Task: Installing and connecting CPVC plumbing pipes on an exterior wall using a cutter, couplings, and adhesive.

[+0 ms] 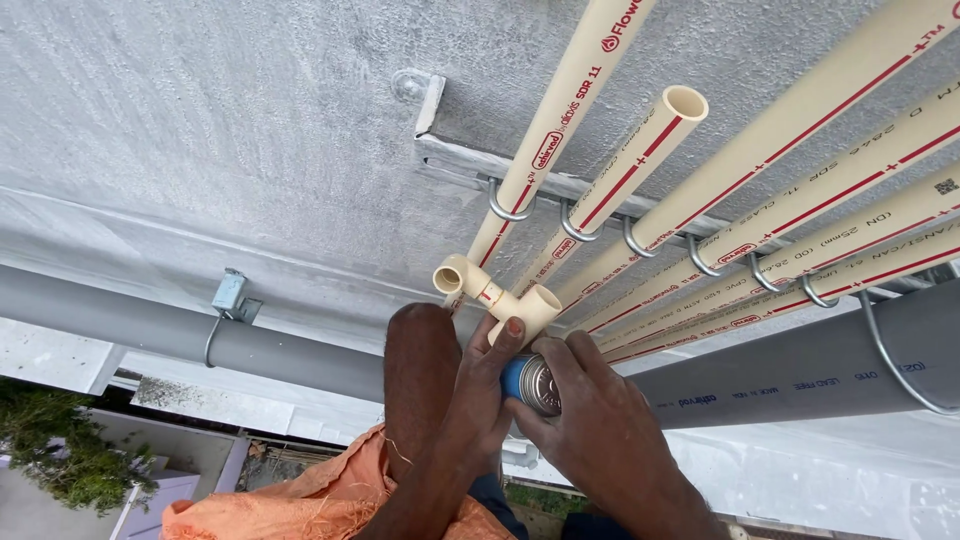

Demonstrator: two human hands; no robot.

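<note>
Holding: the left hand (470,400) grips a cream plastic tee fitting (497,297) from below, thumb pressed on its near branch, fingers closed round it.
Right hand: the right hand (590,430) is wrapped round a small blue tin with a metal top (530,383), fingers curled shut on it, just at 5 o'clock of the fitting.
Fitting: it sits at the picture's centre, one open socket facing 9 o'clock, another facing 3 o'clock; its far end meets a cream pipe with red stripe (560,120) that runs off toward 1 o'clock.
Joint: whether the fitting is fully seated on that pipe cannot be told, as the thumb and the fitting's body hide the meeting point.
Short pipe: a second cream pipe with an open end (684,103) at 1 o'clock has nothing joined to it.
Other pipes: several more cream pipes (830,200) lie side by side toward 3 o'clock, hung in metal hooks (508,208) from a steel bracket (470,160) on the grey rendered wall (200,120).
Drain: a thick grey pipe (800,370) crosses from 9 to 3 o'clock, held by a clamp (232,300).
Progress: judging by this, the run is hung and the fitting is in place on one pipe; its two open sockets are unfilled, so joining them looks left to do.
Cloth: an orange woven sack (300,505) lies at 7 o'clock.
</note>
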